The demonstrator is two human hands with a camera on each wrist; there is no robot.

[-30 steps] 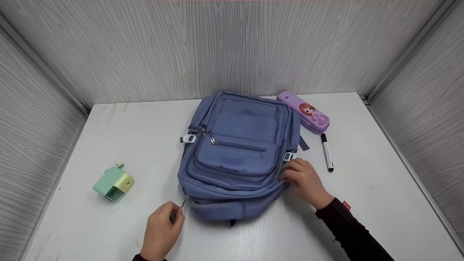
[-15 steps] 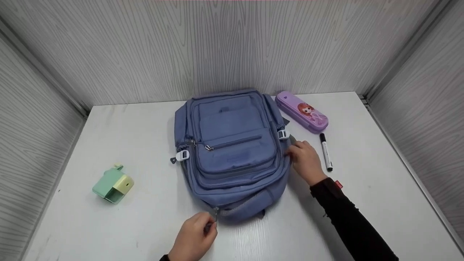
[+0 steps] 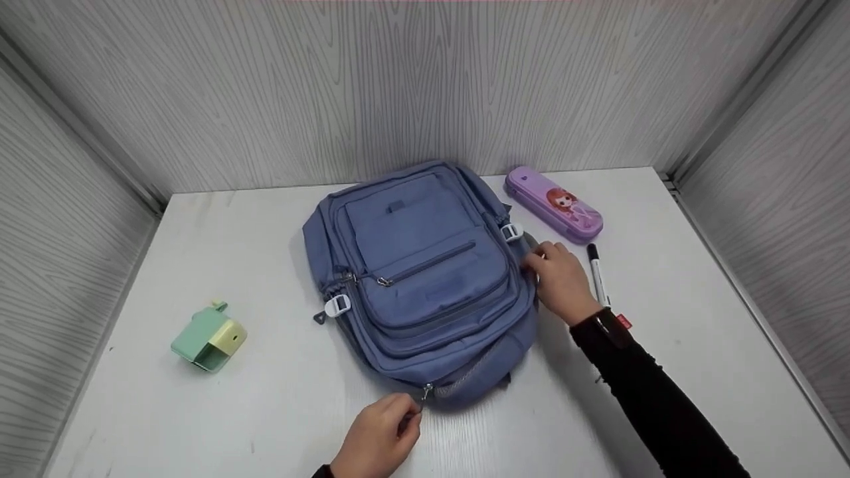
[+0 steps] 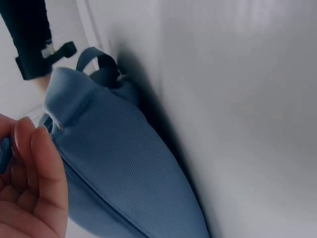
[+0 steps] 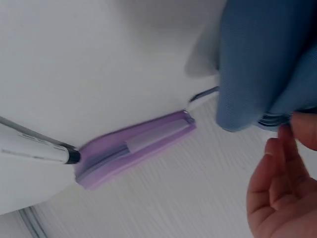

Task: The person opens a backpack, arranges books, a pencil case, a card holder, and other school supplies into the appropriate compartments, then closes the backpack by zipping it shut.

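A blue backpack [image 3: 425, 265] lies front side up on the white table, turned at a slant. My left hand [image 3: 382, 431] is at its near end, pinching a zipper pull [image 3: 425, 393] drawn out toward me. In the left wrist view a bit of the dark pull [image 4: 5, 153] shows between the fingers [image 4: 47, 153]. On the bag's right side, my right hand [image 3: 561, 279] pinches the fabric edge below the white buckle [image 3: 512, 232]. The right wrist view has its fingertips right at the blue folds [image 5: 275, 119].
A purple pencil case [image 3: 554, 204] lies at the back right. Beside my right wrist is a white marker [image 3: 597, 272] with black ends, partly covered by the sleeve. A green and yellow pencil sharpener [image 3: 209, 336] stands on the left. Grey wood-grain panels [image 3: 412, 86] enclose the table.
The backpack has turned, its near end swinging to the right and its top to the left. My left hand has moved right with the zipper pull; my right hand has moved farther up the bag's side.
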